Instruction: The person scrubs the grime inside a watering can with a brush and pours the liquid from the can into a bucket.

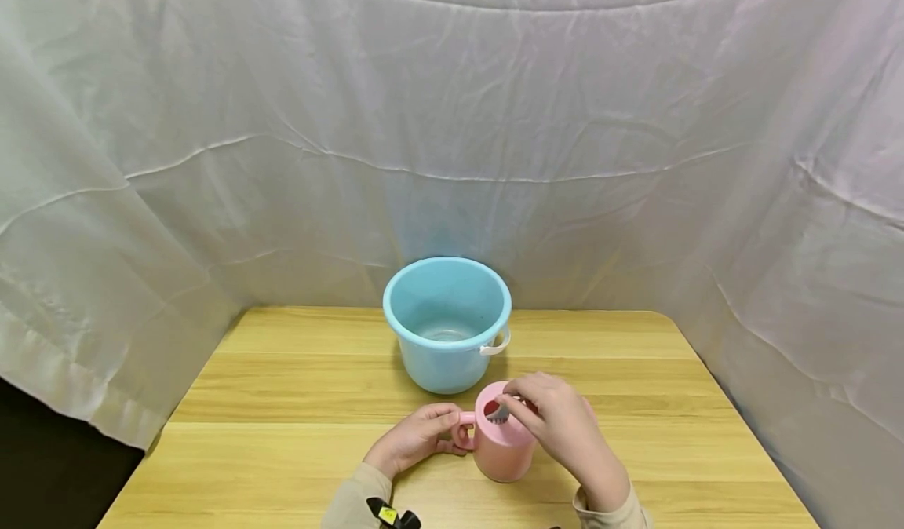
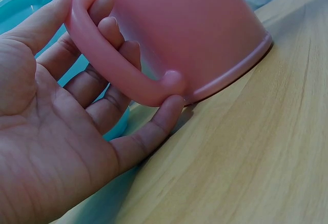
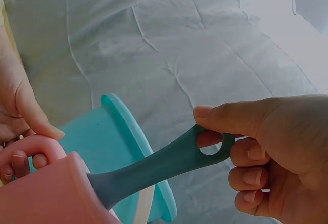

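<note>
A pink watering can [image 1: 503, 460] stands upright on the wooden table, its round top opening facing up. My left hand [image 1: 418, 437] grips its loop handle [image 2: 110, 60], the thumb at the top and several fingers passing through the loop. My right hand [image 1: 561, 419], above the can, pinches the end of a grey-green tool handle [image 3: 159, 170] between thumb and index finger, near its oval hole. The tool's lower end reaches into the can's opening, so its full shape is hidden. Part of a pink spout [image 1: 590, 410] shows behind the right hand.
A light blue bucket [image 1: 443, 366] with a white handle [image 1: 497, 345] stands on the table [image 1: 297, 403] just behind the can. Pale grey cloth [image 1: 452, 105] hangs around the back and both sides of the table.
</note>
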Available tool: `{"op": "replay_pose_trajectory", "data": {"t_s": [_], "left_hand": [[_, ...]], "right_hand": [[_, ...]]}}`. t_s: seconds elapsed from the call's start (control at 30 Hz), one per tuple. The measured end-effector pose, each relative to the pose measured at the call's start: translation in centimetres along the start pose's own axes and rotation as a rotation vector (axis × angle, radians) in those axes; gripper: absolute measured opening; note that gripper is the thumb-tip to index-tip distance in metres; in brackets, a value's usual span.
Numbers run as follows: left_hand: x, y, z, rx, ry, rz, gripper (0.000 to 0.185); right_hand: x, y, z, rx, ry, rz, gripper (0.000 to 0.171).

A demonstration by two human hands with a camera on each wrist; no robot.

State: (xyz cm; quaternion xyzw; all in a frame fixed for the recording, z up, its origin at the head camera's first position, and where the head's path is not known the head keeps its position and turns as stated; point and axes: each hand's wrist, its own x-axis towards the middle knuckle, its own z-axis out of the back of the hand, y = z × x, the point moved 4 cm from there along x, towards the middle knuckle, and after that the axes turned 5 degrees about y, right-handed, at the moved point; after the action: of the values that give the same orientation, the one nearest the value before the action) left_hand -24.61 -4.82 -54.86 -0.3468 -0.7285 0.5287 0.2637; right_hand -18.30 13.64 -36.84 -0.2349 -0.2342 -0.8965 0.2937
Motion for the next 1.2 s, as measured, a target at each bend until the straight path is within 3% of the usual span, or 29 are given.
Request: {"op": "replay_pose_trajectory", "data": {"t_s": [0.43, 0.77, 0.93, 1.2], "left_hand": [[-0.1, -0.1, 0.0, -0.004, 0.008, -0.007, 0.023], [0.0, 0.0, -0.1, -0.008, 0.018, -0.019, 0.024], [0.0, 0.0, -0.1, -0.008, 0.023, -0.025, 0.023], [-0.1, -0.1, -0.1, -0.005, 0.016, -0.019, 0.023]], "right_hand": [[0.4, -0.4, -1.7, 0.089, 0.127, -0.041, 0.019], [0.4, -1.0, -3.4, 0.074, 0.240, -0.108, 0.026], [0.4, -1.1, -3.6, 0.106, 0.222, -0.102, 0.019], [0.4, -1.1, -3.7, 0.033, 0.168, -0.071, 0.021]]}}
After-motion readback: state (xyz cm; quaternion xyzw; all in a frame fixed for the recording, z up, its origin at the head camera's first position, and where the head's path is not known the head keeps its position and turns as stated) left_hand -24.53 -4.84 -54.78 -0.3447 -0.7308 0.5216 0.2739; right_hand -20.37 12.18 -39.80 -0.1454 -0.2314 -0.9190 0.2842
